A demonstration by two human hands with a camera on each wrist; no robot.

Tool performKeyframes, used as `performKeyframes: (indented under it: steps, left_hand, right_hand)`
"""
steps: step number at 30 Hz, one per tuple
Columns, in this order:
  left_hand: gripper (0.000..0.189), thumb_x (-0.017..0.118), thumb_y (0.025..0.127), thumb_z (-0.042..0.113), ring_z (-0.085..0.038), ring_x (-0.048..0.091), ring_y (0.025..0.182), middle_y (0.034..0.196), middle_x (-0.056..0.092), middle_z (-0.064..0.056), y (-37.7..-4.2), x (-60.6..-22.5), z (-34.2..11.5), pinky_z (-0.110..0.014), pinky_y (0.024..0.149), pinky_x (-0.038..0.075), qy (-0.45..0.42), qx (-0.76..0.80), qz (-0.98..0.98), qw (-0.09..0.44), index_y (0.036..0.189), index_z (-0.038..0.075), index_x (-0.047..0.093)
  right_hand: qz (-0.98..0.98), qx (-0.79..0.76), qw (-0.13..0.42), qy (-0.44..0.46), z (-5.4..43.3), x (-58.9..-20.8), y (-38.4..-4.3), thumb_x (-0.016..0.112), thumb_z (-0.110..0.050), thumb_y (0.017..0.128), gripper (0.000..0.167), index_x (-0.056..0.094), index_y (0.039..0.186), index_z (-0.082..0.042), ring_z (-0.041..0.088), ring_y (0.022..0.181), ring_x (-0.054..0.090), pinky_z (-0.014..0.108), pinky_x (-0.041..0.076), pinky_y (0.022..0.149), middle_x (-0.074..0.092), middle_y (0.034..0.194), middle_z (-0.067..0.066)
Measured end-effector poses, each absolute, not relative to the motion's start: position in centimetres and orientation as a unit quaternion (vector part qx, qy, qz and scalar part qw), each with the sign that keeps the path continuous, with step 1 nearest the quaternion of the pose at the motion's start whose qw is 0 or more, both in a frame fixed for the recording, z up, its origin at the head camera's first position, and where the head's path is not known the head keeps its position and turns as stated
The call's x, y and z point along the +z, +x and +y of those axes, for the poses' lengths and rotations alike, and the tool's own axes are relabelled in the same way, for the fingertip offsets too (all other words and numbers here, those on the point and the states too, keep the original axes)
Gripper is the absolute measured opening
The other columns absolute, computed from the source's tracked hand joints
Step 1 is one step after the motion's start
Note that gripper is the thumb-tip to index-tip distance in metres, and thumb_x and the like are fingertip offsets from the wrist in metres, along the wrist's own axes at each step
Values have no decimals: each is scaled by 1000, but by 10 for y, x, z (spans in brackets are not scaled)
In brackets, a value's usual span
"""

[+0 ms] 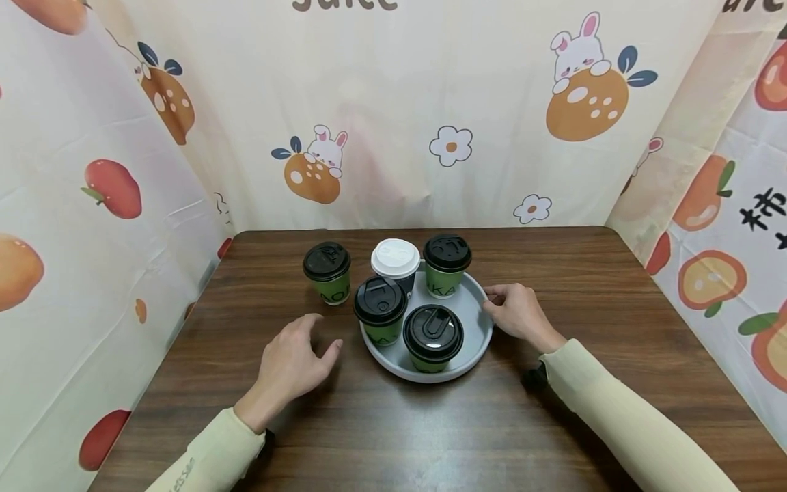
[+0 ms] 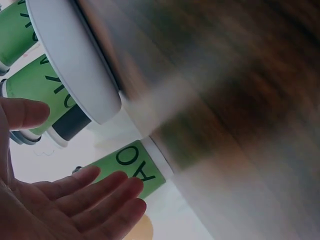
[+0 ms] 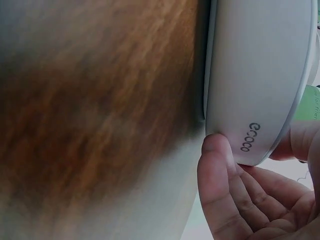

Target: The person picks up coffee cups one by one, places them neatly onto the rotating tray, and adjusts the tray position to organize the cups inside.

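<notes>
A round grey tray (image 1: 473, 321) carries several lidded paper cups. My right hand (image 1: 519, 313) pinches its right edge, thumb over the rim and fingers (image 3: 215, 175) against the outer wall, beside the "ecoco" lettering. On the tray stand a green cup with a black lid (image 1: 433, 335) at the front, another green cup (image 1: 380, 311) at the left, a third green cup (image 1: 447, 263) at the back and a dark cup with a white lid (image 1: 395, 260). One more green cup (image 1: 332, 287) stands on the table left of the tray. My left hand (image 1: 294, 362), fingers spread and holding nothing, hovers just in front of it.
The brown wooden table (image 1: 430, 437) reaches back to a fruit-print curtain (image 1: 393, 157). Similar cloth hangs along the left and right sides. Dark bands, partly under the sleeves, circle both wrists.
</notes>
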State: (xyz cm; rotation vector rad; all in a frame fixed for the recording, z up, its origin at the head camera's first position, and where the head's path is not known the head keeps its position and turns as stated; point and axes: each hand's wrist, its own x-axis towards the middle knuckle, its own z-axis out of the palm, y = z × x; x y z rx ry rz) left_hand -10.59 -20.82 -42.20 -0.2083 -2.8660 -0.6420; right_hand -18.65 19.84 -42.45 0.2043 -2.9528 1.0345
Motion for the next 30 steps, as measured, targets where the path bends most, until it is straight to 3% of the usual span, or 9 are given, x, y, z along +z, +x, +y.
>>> performKeyframes:
  steps: [5, 14, 30]
  left_hand:
    - [57, 73, 89, 41, -39, 65, 113, 127, 67, -20, -108, -423, -212, -61, 84, 54, -61, -218, -970, 94, 129, 1, 64]
    - [56, 73, 90, 41, -40, 66, 112, 126, 67, -21, -108, -424, -213, -61, 83, 54, -56, -222, -969, 96, 128, 1, 64]
    - [57, 71, 93, 41, -42, 64, 113, 129, 65, -22, -109, -421, -219, -61, 88, 52, -37, -263, -957, 113, 132, 1, 61]
  right_hand:
    - [-939, 337, -1, 64, 199, -424, -185, 62, -11, 93, 32, 73, 121, 2, 14, 66, 67, 30, 55, 59, 75, 89, 9]
    - [-948, 312, 12, 58, 198, -424, -182, 65, -12, 92, 22, 76, 108, -2, 20, 77, 65, 33, 53, 67, 73, 87, 6]
    - [-949, 313, -13, 47, 195, -420, -173, 63, -12, 90, 19, 70, 104, -1, 20, 75, 61, 32, 51, 64, 69, 87, 8]
